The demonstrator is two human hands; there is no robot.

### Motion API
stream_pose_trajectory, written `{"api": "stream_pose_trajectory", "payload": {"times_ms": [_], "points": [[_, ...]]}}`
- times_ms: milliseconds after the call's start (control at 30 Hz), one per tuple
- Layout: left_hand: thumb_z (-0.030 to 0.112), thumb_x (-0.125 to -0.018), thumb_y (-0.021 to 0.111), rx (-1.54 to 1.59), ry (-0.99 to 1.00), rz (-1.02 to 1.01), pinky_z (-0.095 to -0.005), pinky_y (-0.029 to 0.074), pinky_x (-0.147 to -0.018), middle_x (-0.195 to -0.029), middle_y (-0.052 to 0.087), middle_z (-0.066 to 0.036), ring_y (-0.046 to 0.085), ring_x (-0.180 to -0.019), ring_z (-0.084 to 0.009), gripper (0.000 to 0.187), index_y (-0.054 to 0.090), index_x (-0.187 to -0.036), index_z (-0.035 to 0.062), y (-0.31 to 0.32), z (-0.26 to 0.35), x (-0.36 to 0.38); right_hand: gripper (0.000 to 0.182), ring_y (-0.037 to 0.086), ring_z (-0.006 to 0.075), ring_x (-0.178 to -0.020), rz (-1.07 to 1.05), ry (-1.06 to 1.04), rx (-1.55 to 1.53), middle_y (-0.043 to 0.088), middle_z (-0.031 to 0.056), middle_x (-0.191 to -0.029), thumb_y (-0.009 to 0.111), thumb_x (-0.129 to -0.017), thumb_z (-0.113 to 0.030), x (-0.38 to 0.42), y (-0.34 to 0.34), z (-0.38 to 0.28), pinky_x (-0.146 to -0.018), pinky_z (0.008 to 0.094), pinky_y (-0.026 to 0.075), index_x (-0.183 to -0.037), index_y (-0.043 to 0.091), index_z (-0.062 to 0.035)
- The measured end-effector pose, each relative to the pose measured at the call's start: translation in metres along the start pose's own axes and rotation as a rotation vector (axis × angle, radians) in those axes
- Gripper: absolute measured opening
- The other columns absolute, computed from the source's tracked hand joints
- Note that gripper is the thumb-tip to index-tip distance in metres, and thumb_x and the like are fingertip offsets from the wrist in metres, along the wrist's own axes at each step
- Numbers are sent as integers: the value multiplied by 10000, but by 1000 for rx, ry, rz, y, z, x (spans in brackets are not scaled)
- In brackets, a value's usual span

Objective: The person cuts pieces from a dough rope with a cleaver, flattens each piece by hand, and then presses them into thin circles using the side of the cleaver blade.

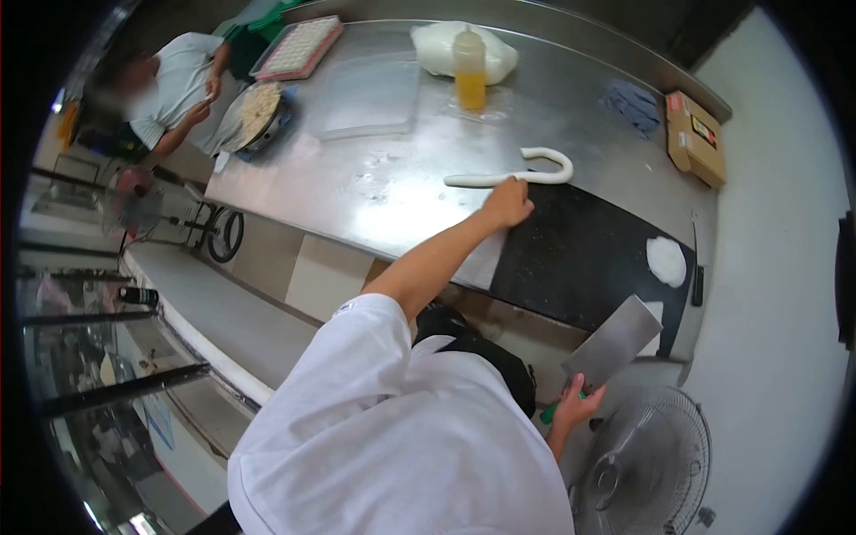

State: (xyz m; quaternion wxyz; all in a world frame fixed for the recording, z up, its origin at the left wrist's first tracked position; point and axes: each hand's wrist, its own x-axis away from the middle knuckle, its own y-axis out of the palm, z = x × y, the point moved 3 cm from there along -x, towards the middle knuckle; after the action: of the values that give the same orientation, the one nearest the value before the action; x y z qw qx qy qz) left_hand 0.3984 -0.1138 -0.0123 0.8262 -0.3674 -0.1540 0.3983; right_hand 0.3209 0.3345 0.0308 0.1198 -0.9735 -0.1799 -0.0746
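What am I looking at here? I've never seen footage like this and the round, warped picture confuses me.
There is no machine here, just a person working, filmed by a camera worn on their head that looks down over their white shirt. The wide lens bends the edges.

The left hand reaches out to a long rope of white dough lying curved on the steel table. The right hand hangs low by the table edge, holding a cleaver by its green handle.

Also on the table: a dark mat with a flat dough disc, a squeeze bottle of yellow liquid, a big lump of dough, a cardboard box and a filled tray. A second person works at the far end. A fan stands below.
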Motion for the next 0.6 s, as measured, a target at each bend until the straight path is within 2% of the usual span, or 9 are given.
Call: {"api": "stream_pose_trajectory", "payload": {"times_ms": [33, 133, 267, 333, 367, 400, 467, 500, 600], "points": [[168, -819, 675, 95, -20, 31, -512, 495, -887, -1060, 612, -241, 608, -1013, -437, 250, 596, -1016, 37, -2, 1, 11, 371, 491, 81, -532, 8, 12, -4, 605, 48, -859, 683, -979, -139, -1, 4, 0, -436, 246, 392, -1285, 511, -21], [70, -835, 671, 190, 79, 133, -501, 494, -916, -1090, 616, -243, 605, -1053, -442, 250, 601, -1071, 24, 2, -9, 29, 369, 488, 78, -530, -7, 11, 51, 608, 46, -872, 685, -978, -142, -1, 15, -9, -433, 244, 390, -1288, 516, -37], [65, -845, 702, 191, 62, 130, -486, 501, -924, -1086, 662, -219, 628, -1055, -421, 253, 648, -1091, 40, -20, -13, 44, 363, 489, 77, -529, -37, -13, 86, 611, 46, -870, 689, -975, -136, -4, 22, -8, -433, 242, 384, -1279, 518, -36], [98, -843, 739, 166, -9, 111, -473, 518, -894, -1054, 705, -178, 657, -1020, -393, 223, 697, -1060, 63, -27, -21, 47, 355, 488, 76, -527, -70, -42, 111, 614, 47, -855, 693, -971, -133, -4, 19, -4, -433, 240, 377, -1261, 519, -27], [127, -826, 770, 139, -19, 183, -465, 532, -855, -1002, 725, -149, 673, -973, -378, 179, 723, -995, 90, -29, -26, 49, 355, 488, 76, -527, -57, -41, 116, 614, 47, -855, 693, -971, -133, -3, 17, -2, -433, 240, 377, -1261, 519, -27], [166, -815, 795, 93, -26, 178, -453, 537, -829, -996, 730, -140, 683, -962, -354, 200, 733, -995, 106, -38, -25, 52, 352, 488, 78, -524, -83, -51, 72, 614, 48, -840, 696, -970, -139, -1, 17, 0, -433, 242, 375, -1251, 520, -21], [203, -812, 807, 126, -155, 141, -446, 539, -824, -987, 737, -131, 691, -949, -330, 206, 744, -991, 124, -48, -27, 55, 349, 488, 79, -520, -97, -62, 25, 615, 49, -826, 699, -970, -144, 3, 17, 3, -432, 244, 373, -1241, 520, -15], [206, -824, 799, 107, -122, 168, -442, 538, -814, -977, 735, -126, 695, -927, -319, 194, 747, -993, 127, -53, -29, 58, 348, 487, 80, -518, -80, -70, 41, 613, 49, -813, 698, -970, -143, 6, 16, 4, -432, 245, 374, -1238, 520, -11], [160, -842, 788, 110, -224, 125, -410, 540, -804, -935, 726, -119, 696, -958, -301, 143, 740, -966, 106, -67, -32, 61, 345, 489, 80, -516, -13, -56, 98, 606, 46, -792, 696, -971, -138, 14, 17, 3, -431, 249, 375, -1237, 519, -8]]}}
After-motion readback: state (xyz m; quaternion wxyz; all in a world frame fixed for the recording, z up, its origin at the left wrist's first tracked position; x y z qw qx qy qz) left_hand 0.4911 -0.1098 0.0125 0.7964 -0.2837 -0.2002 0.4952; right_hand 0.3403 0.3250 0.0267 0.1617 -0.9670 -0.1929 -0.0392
